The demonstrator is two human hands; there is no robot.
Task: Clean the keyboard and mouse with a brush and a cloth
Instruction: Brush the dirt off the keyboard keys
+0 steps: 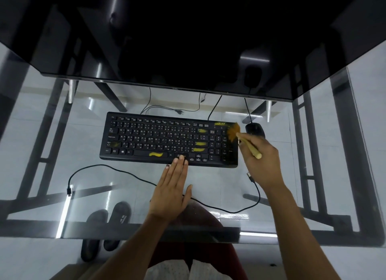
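A black keyboard (158, 140) with yellow smears on some keys lies on the glass desk (208, 185). My right hand (261, 160) grips a wooden-handled brush (249, 148), whose orange-brown bristles (232, 131) touch the keyboard's top right corner by the number pad. My left hand (172, 187) lies flat with straight fingers, its fingertips pressing on the keyboard's front edge near the arrow keys. A black mouse (253, 129) sits just right of the keyboard, behind the brush. No cloth is in view.
A large dark monitor (188, 50) overhangs the back of the desk. A loose black cable (117, 171) with a USB plug loops across the glass in front of the keyboard. Black sandals (108, 217) and the desk frame show through the glass below.
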